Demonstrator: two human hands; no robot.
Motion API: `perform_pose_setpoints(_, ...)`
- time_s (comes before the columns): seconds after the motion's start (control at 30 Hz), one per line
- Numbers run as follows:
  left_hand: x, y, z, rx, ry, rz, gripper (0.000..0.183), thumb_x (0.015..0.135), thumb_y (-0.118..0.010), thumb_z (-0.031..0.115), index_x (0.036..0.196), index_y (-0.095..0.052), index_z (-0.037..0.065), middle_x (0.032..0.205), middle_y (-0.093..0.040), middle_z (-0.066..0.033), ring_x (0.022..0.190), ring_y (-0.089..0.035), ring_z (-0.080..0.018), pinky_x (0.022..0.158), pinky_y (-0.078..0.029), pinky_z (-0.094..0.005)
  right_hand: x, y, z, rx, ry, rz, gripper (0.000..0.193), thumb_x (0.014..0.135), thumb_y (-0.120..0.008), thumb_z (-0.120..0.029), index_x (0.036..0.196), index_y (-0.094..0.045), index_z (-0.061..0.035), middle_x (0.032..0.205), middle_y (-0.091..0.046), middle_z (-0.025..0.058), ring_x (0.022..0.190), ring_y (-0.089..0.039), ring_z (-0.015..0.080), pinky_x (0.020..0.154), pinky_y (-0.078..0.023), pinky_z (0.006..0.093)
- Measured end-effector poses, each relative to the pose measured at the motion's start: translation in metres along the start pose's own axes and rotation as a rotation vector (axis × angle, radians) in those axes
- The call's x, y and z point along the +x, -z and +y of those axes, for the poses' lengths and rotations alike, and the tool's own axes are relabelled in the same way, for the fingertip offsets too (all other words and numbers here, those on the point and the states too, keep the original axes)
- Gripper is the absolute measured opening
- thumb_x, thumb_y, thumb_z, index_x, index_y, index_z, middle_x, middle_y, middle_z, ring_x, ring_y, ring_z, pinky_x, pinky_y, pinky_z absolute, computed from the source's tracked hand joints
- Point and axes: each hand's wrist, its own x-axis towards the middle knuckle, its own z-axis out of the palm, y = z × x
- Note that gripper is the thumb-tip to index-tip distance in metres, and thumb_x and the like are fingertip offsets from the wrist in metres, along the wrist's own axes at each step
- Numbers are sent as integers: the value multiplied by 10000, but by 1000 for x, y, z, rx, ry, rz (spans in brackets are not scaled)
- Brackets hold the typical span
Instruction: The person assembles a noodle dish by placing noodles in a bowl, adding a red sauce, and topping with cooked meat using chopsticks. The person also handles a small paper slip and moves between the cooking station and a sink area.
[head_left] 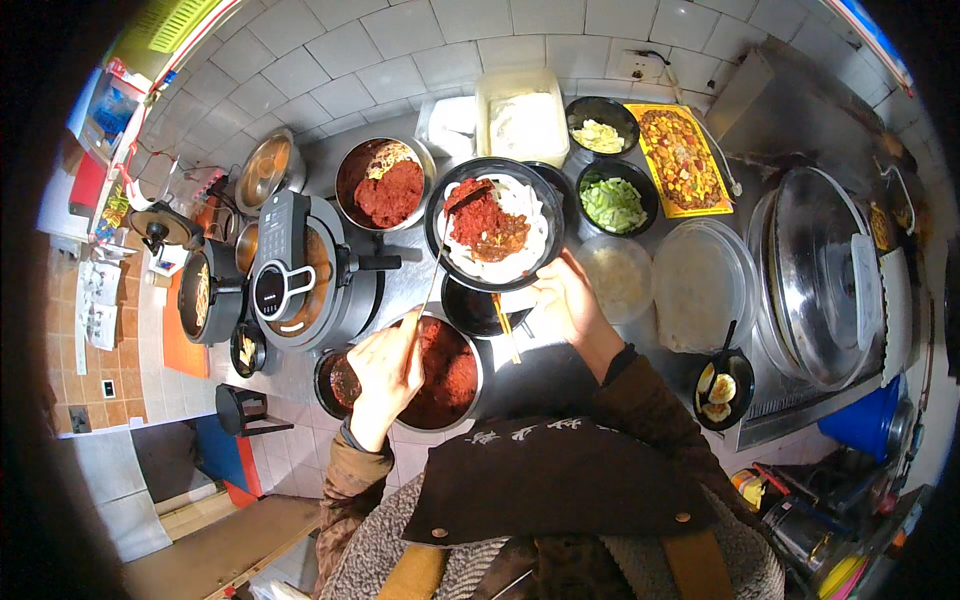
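Note:
My right hand [568, 300] grips the near right rim of a black bowl [434, 240], tilted slightly above the counter. Inside are white noodles [535, 232] topped with red minced sauce [483, 218]. My left hand [387, 368] is closed round the long thin handle of a spoon [434, 278], whose dark head rests in the sauce. Below that hand stands a metal pot [480, 375] of red sauce, beside a smaller pot [337, 390] of dark sauce. Another black bowl [478, 310] lies partly hidden under the held one, with yellow chopsticks [507, 328] across it.
At the back are a metal bowl [350, 215] of red paste and a white tub [520, 120]. Bowls of chopped greens [613, 205] and pale shreds [600, 125] stand right. A grey electric cooker [320, 270] is left; large steel lids [830, 280] and a bowl of eggs [724, 390] lie far right.

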Motion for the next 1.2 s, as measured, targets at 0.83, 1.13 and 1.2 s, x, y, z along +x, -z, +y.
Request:
perform_pose_setpoints(0.83, 9, -7, -5, 227, -14, -39, 371, 790, -627, 67, 1157, -612, 17, 577, -487, -81, 478, -494, -252, 460, -389, -371, -1, -1, 5, 71, -24, 21, 339, 905, -493, -29, 1239, -477, -83, 1102, -603, 103, 1010, -626, 247, 896, -517, 365)
perform_pose_setpoints(1.13, 8, -8, -26, -293, 530, 311, 221, 934, -583, 84, 1080, -650, -68, 806, -676, -76, 710, -579, -96, 657, -470, -239, 3, 9, 5, 73, -7, 12, 252, 923, -477, -69, 1175, -482, -87, 1103, -595, 127, 1025, -619, 298, 892, -518, 383)
perform_pose_setpoints(1.2, 15, -21, -55, -438, 671, 330, 247, 958, -558, 123, 1095, -650, -60, 902, -688, -65, 832, -582, -96, 780, -460, -230, 1, 12, 2, 75, -34, 56, 238, 934, -473, -95, 1172, -482, -82, 1101, -593, 133, 1031, -616, 298, 890, -517, 383)
